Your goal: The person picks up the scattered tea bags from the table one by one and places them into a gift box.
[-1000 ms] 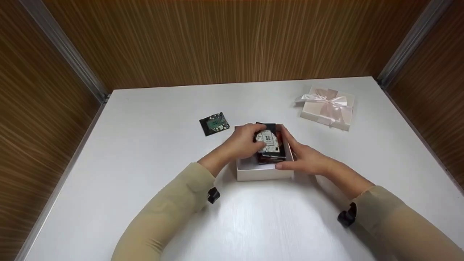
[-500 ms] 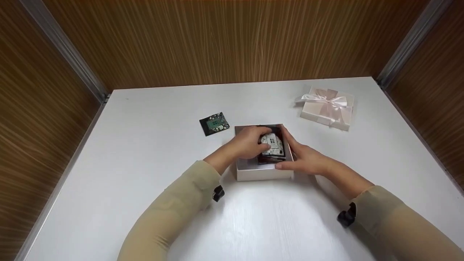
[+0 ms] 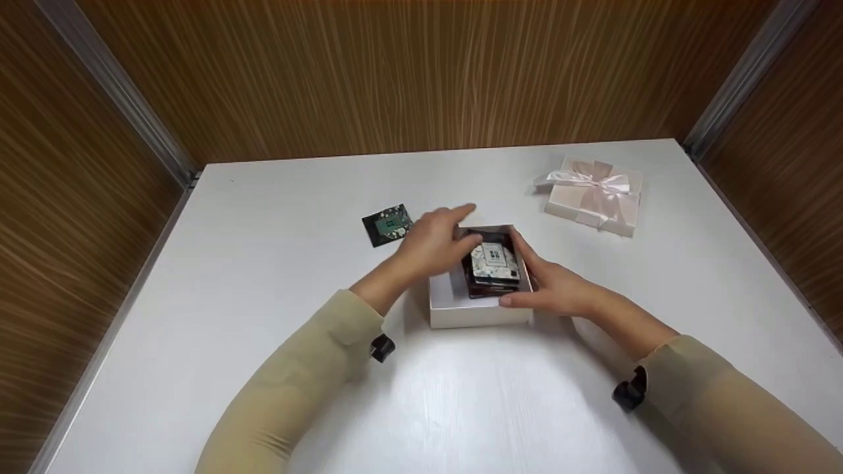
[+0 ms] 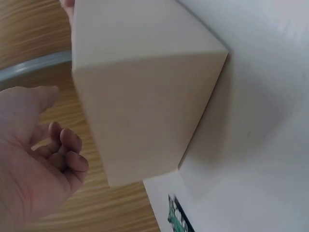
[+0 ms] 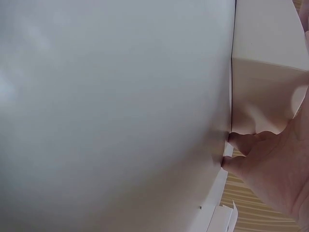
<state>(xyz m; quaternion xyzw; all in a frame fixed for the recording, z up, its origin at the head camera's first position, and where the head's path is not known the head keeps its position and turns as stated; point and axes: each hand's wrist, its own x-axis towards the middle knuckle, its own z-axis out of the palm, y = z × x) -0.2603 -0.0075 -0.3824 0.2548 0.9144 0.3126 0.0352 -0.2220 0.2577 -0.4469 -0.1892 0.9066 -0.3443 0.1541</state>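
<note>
An uncovered white cardboard box point(image 3: 481, 317) stands mid-table, its plain outer walls filling much of the left wrist view. Inside it, against the right side, lies a stack of flat dark packets point(image 3: 495, 263), the top one with a pale patterned label. My left hand point(image 3: 431, 243) hovers over the box's left rim, holding nothing, its index finger stretched out; the left wrist view shows its other fingers loosely bent. With thumb at the near rim and fingers along the right wall, my right hand point(image 3: 560, 286) grips the box. Another flat packet point(image 3: 387, 227), dark with a green flowered print, lies beyond my left hand.
At the back right of the white table point(image 3: 263, 263) rests a pale pink box lid point(image 3: 593, 204) tied with a satin ribbon bow. Wood-grain panels point(image 3: 421, 79) enclose the table at the back and both sides.
My left hand has let go of the top packet, now lower on the stack in the box, and has drawn back up and left. My right hand has stayed on the box.
</note>
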